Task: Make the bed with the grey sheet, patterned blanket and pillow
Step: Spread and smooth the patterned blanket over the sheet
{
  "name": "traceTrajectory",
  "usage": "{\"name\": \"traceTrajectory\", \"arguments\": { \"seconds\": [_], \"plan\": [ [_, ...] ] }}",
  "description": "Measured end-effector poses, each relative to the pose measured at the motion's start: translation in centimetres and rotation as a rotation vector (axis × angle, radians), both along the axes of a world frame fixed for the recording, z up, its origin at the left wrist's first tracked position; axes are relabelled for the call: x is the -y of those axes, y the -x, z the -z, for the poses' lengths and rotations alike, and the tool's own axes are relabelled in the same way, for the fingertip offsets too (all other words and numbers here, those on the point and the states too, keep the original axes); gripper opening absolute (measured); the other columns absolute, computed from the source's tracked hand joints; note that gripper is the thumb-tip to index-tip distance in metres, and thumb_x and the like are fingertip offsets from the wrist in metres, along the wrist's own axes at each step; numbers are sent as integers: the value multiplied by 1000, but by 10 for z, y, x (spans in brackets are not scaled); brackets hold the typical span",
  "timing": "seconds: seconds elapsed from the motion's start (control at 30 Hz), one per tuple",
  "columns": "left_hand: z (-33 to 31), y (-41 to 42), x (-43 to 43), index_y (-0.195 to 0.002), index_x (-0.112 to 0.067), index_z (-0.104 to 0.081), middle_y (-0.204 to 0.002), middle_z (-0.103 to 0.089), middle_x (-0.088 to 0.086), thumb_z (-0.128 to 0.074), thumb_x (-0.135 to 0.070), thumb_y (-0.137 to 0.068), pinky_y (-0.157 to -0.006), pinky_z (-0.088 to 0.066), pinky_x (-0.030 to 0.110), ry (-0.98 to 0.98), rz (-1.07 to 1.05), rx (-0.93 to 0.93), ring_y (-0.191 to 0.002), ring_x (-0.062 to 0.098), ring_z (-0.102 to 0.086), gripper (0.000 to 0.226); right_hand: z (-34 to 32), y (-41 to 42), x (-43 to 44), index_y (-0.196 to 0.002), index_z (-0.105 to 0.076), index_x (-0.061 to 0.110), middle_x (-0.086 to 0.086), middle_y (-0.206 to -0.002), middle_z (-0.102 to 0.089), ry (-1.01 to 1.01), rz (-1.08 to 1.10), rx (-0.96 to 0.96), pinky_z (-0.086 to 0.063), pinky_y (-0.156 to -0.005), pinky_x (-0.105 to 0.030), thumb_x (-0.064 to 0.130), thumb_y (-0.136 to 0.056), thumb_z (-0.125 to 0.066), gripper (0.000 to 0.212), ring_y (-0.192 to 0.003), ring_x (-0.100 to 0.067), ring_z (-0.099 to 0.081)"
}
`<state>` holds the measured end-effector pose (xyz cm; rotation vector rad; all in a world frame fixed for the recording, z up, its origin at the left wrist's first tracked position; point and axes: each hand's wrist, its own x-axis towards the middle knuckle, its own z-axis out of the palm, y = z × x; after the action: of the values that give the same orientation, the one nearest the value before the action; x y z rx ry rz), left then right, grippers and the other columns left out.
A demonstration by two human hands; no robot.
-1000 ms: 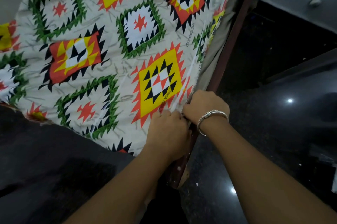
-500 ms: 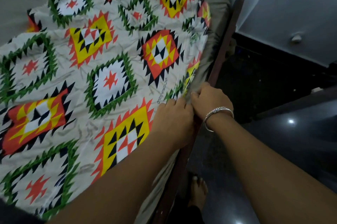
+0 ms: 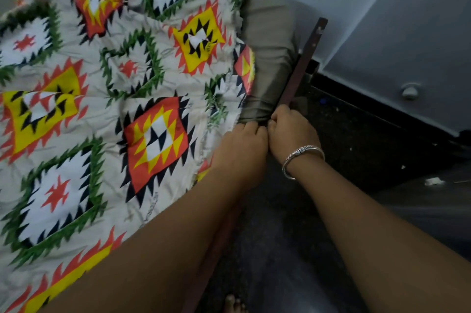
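Observation:
The patterned blanket (image 3: 127,98), cream with orange, yellow and green diamonds, lies spread over most of the bed. Beyond its far edge the grey sheet (image 3: 270,57) shows on the mattress, creased where it meets the frame. My left hand (image 3: 242,152) and my right hand (image 3: 290,131), which wears a silver bangle, sit knuckle to knuckle at the bed's right edge. Both have curled fingers gripping the grey sheet at the side of the mattress, just past the blanket's edge. No pillow is in view.
A dark wooden bed rail (image 3: 303,65) runs along the mattress's right side. A grey wall (image 3: 382,19) with a round knob (image 3: 409,92) rises beyond it. The dark polished floor (image 3: 356,159) lies to the right, and my bare foot (image 3: 233,303) stands near the rail.
Both hands have slid farther along the bed's edge, from the blanket's hem to the grey sheet past it. More grey sheet and the rail's end have come into view.

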<state>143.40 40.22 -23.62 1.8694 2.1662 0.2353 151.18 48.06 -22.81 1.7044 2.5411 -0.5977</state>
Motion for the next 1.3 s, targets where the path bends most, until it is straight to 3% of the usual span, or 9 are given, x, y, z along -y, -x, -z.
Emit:
{"name": "traceTrajectory", "arguments": {
  "seconds": [0.2,0.37,0.63,0.77,0.83,0.93,1.03,1.13,1.3],
  "plan": [
    [1,17,-64,-121,-7,-50,-117,-52,12,-56,-24,-86,-81,-39,36,-47,-33,46,-105,30,-49,39,4,15,-61,-112,-55,10,-14,-116,-52,-104,-128,13,-41,-86,-40,21,-97,-39,24,-110,-33,-45],
    [0,43,-138,-102,2,-60,-96,-60,22,-66,-11,-76,-69,-45,39,-113,-50,67,-85,38,-57,30,5,48,-144,-115,-51,7,-16,-120,-49,-172,-210,68,-40,-87,-41,18,-98,-38,24,-112,-36,-44],
    [12,96,-265,-125,-10,-42,-125,-45,13,-41,-23,-96,-78,-43,41,4,-303,-39,-111,34,-46,33,11,117,-274,-131,-42,6,-20,-127,-45,-246,-253,59,-38,-88,-44,23,-94,-47,41,-115,-38,-42],
    [21,96,-290,-115,-10,-44,-122,-51,11,-40,-18,-96,-76,-44,38,101,-346,47,-112,31,-49,21,30,122,-294,-119,-49,3,-23,-120,-46,-222,-298,163,-35,-74,-38,16,-97,-39,27,-112,-37,-42],
    [23,93,-295,-112,-9,-48,-120,-53,11,-39,-14,-96,-71,-42,35,146,-339,43,-112,29,-49,19,37,120,-299,-112,-51,-2,-26,-110,-50,-253,-343,110,-28,-66,-36,7,-94,-42,22,-102,-38,-48],
    [21,87,-298,-109,-9,-51,-119,-53,10,-39,-12,-95,-68,-37,34,162,-350,85,-110,27,-49,19,41,119,-307,-105,-56,-11,-33,-91,-55,-297,-367,8,-38,-58,-41,-5,-84,-46,23,-83,-45,-55],
    [16,81,-303,-109,-8,-51,-117,-54,10,-40,-12,-95,-68,-36,33,173,-331,153,-109,26,-49,18,46,109,-315,-118,-54,-7,-30,-96,-56,-304,-390,90,-39,-61,-40,3,-88,-31,39,-88,-42,-54],
    [9,71,-306,-111,-8,-49,-118,-52,11,-42,-11,-93,-72,-38,34,225,-244,181,-111,27,-47,19,41,92,-315,-96,-59,-9,-31,-83,-57,-297,-327,75,-33,-56,-34,11,-82,-25,41,-76,-42,-57],
    [2,69,-306,-112,-9,-47,-119,-52,11,-47,-21,-92,-70,-36,33,210,-181,188,-111,29,-48,23,34,82,-317,-112,-51,-2,-25,-112,-53,-132,-247,218,-34,-72,-38,7,-94,-37,25,-104,-37,-48]
  ]
}}
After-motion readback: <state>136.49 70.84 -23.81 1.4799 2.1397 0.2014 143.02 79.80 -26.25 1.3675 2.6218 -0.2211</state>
